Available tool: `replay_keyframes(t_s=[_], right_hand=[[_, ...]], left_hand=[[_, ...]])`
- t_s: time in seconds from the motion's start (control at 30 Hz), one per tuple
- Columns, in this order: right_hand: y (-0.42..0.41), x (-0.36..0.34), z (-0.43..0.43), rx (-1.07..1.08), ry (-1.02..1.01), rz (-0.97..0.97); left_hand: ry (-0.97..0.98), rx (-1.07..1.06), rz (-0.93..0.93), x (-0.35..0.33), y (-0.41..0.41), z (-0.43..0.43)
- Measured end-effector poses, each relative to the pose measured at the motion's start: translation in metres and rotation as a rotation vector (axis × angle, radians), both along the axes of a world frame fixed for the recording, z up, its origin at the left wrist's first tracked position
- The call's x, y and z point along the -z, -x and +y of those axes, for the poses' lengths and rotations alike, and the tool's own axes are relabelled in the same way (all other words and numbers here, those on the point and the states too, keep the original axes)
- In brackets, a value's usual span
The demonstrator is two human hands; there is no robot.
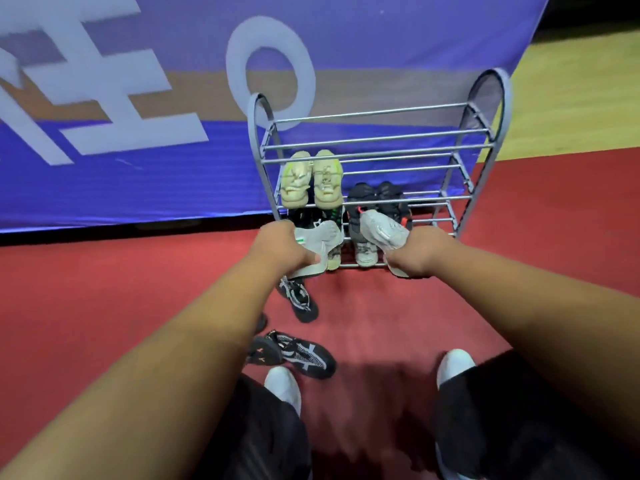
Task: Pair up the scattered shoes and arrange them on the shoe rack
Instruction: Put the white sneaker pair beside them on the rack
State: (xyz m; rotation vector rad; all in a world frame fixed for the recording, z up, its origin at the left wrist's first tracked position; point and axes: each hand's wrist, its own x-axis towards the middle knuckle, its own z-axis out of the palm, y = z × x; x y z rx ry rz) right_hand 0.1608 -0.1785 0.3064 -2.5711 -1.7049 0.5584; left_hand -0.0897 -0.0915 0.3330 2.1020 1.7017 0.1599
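Both arms reach toward the rack (485, 133), each hand gripping one grey shoe. The left hand (280, 247) clasps its shoe (320, 242) in front of the rack's lower left; the right hand (420, 252) holds the other (381, 230) (toe up) before the lower middle. A cream pair (311, 178) sits on a middle shelf, a black pair (377, 199) beside it. Two black patterned shoes (299, 299) lie apart on the red floor (138, 289) near the person's white shoes (282, 384).
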Motion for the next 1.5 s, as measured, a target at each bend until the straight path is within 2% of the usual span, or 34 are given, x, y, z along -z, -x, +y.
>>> replay_keyframes(t_s=[0.23, 0.53, 0.77, 1.03, 1.37, 1.5], right_hand=[[-0.039, -0.014, 0.003, 0.097, -0.178, 0.022], [-0.077, 0.015, 0.055, 0.259, -0.346, 0.187], [-0.073, 0.047, 0.096, 0.338, -0.314, 0.264], [-0.061, 0.067, 0.104, 0.320, -0.221, 0.341], [-0.062, 0.065, 0.104, 0.319, -0.241, 0.355], [-0.068, 0.065, 0.105, 0.320, -0.252, 0.336]], left_hand=[[-0.163, 0.107, -0.144, -0.017, -0.051, -0.006], [-0.257, 0.091, -0.237, 0.026, -0.116, 0.050], [-0.176, 0.049, -0.191, 0.076, -0.145, 0.082], [-0.025, -0.077, -0.210, 0.088, -0.155, 0.088], [-0.039, -0.046, -0.235, 0.095, -0.161, 0.093], [-0.009, -0.101, -0.249, 0.098, -0.164, 0.097]])
